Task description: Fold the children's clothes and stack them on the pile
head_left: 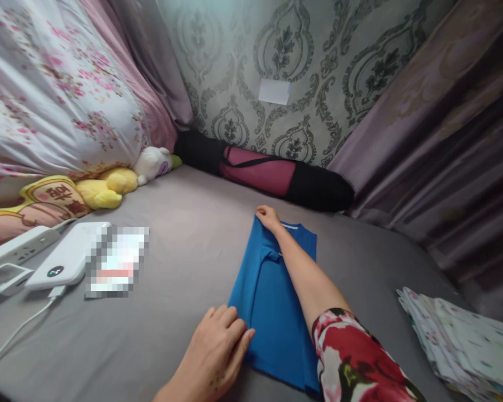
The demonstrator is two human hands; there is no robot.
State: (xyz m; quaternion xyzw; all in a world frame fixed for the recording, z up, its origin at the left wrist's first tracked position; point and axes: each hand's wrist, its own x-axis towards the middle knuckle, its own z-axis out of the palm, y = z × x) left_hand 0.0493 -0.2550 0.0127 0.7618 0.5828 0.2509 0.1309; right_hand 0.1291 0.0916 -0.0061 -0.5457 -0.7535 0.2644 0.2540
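A blue shirt (272,301) lies folded into a long strip on the grey bed sheet (184,223). My left hand (218,349) rests on the shirt's near left edge, fingers pinching the cloth. My right hand (268,216) reaches across the shirt to its far left corner near the collar and grips the fabric there. A red floral sleeve (352,357) covers my right upper arm.
A white power bank (69,257), a power strip (17,248) and a cable (17,332) lie at the left. Yellow and white plush toys (121,176) sit by a floral quilt (54,89). A black and pink bag (272,173) lies along the wall. Folded patterned cloth (461,335) sits at the right.
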